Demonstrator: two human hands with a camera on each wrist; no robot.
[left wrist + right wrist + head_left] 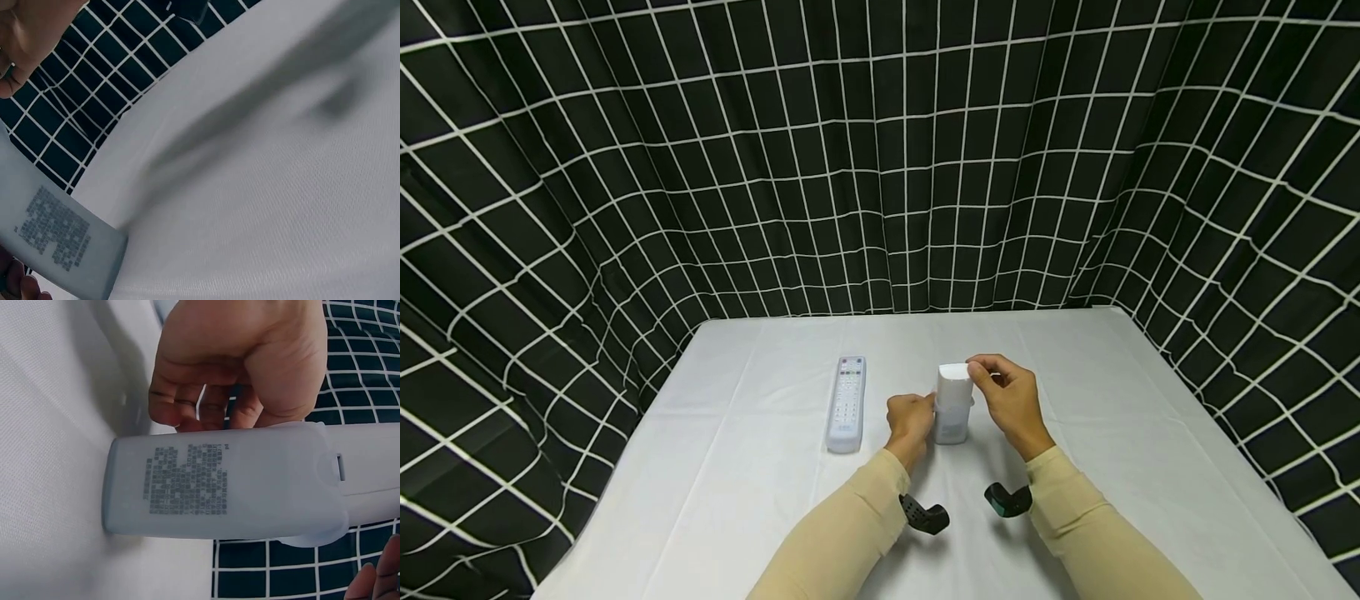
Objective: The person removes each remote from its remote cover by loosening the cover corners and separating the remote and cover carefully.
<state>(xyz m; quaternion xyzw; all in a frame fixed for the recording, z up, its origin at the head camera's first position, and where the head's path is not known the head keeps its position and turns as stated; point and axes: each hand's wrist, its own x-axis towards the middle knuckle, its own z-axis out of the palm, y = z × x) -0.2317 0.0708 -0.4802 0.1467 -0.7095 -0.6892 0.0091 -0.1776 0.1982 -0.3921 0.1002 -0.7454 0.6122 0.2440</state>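
A white remote control (956, 377) stands upright on the table, its upper part sticking out of a translucent silicone cover (187, 484). Printed dark text shows on the lower part, and the cover's rim flares loosely around the remote. My left hand (910, 419) grips the cover from the left side with curled fingers; its fingertips (28, 289) show at the lower left of the left wrist view. At the remote's top right edge, my right hand (1013, 402) pinches it between thumb and fingers. In the right wrist view only some right fingertips (382, 575) appear.
A second remote control (847, 404) with many buttons, in a pale translucent cover, lies face up to the left of my left hand. White cloth covers the table (737, 467). Behind and beside it hangs a black curtain (880, 167) with a white grid.
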